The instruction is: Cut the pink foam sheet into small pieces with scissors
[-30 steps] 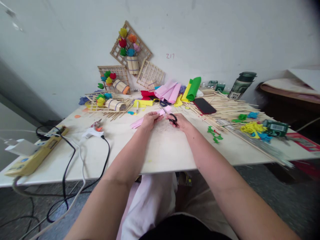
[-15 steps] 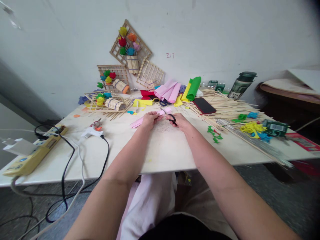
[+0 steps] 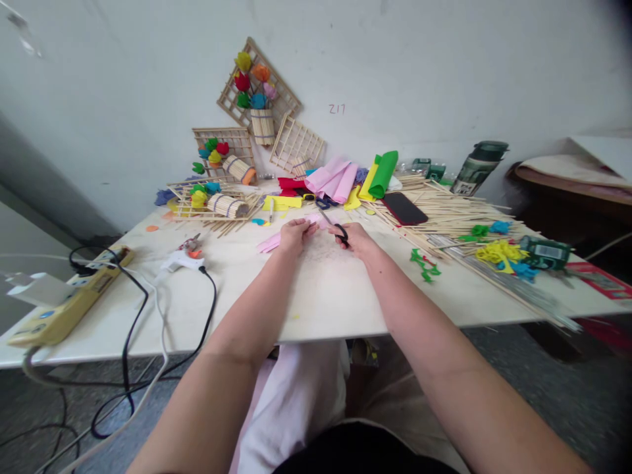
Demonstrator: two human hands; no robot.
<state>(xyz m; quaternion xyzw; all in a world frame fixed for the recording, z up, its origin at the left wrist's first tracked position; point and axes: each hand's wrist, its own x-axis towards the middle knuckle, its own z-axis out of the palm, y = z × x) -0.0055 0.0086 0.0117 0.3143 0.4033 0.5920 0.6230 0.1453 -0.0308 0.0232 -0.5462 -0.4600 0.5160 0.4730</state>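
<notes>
My right hand (image 3: 359, 242) grips black-handled scissors (image 3: 340, 233), their blades pointing up and left, away from me. Just left of them, my left hand (image 3: 295, 236) has its fingers pressed together in a pinch; what sits between the fingertips is too small to make out. A pink paper strip (image 3: 268, 244) lies on the table beside and partly under the left hand, and more pink paper (image 3: 326, 220) shows behind the fingertips. Small dark specks are scattered on the table (image 3: 326, 296) below both hands.
Behind the hands are folded pink sheets (image 3: 332, 179), a green roll (image 3: 384, 174), yellow paper (image 3: 282, 203) and a phone (image 3: 405, 209). Thin wooden sticks (image 3: 459, 205) spread rightward. Stick lattices with paper flowers (image 3: 257, 101) lean at the wall. A power strip (image 3: 74, 299) and cables lie left.
The hands have drawn slightly apart at the fingertips. The scissor blades now show more plainly, and less pink paper is visible between the hands.
</notes>
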